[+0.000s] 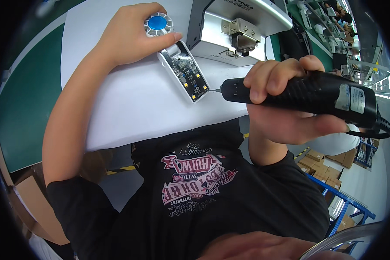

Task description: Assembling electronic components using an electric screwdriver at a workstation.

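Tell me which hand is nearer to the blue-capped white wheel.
Left. The left hand holds the blue-capped white wheel, its fingers wrapped round it. The right hand is well off to the right and lower, gripping the black electric screwdriver.

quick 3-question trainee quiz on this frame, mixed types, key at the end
1. True or false: the left hand rests on the white device with the blue round cap.
2. Which hand grips the black electric screwdriver?
A. left
B. right
C. neither
3. Fill in: the screwdriver's bit tip meets the lower end of the open housing with the ____ circuit board.

Key
1. True.
2. B: the right hand wraps its fingers around the grip.
3. Dark; the housing lies on the white work surface, in front of a silver machine.
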Demonstrator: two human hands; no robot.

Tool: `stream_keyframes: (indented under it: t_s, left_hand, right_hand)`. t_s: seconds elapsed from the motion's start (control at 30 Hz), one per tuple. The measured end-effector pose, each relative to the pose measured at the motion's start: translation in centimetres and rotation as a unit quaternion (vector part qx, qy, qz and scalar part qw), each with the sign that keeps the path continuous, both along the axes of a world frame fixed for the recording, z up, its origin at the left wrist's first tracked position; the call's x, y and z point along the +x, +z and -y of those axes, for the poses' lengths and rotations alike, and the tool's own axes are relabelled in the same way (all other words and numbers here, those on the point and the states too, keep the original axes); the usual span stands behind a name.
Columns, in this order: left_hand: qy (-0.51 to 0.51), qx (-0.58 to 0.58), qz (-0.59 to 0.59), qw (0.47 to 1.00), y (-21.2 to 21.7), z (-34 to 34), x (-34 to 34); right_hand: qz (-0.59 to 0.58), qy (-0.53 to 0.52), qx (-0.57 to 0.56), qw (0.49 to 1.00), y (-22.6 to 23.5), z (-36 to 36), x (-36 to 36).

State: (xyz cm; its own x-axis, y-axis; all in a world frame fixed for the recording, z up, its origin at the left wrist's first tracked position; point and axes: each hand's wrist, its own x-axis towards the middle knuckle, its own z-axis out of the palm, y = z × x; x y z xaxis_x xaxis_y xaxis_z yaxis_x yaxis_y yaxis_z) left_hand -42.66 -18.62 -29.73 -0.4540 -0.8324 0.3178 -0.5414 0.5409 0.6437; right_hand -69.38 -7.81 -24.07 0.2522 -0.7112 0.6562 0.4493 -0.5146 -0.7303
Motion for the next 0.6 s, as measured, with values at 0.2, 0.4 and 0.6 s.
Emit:
stream_keyframes:
  t_s: [0.2,0.4,0.6]
  left_hand:
    - [0.002,0.006,0.000,1.000,-0.2,0.2,-0.2]
    - [-0.003,0.005,-0.010,1.000,-0.6,-0.1,-0.1]
    - [-0.016,-0.003,-0.046,0.999,-0.6,0.8,-0.2]
  right_hand:
    - [-0.013,-0.005,0.006,1.000,0.0,-0.1,0.1]
    - [0.017,0.010,0.070,0.997,-2.8,-0.5,0.2]
    - [-0.039,-0.043,-0.075,0.996,4.5,0.3,-3.4]
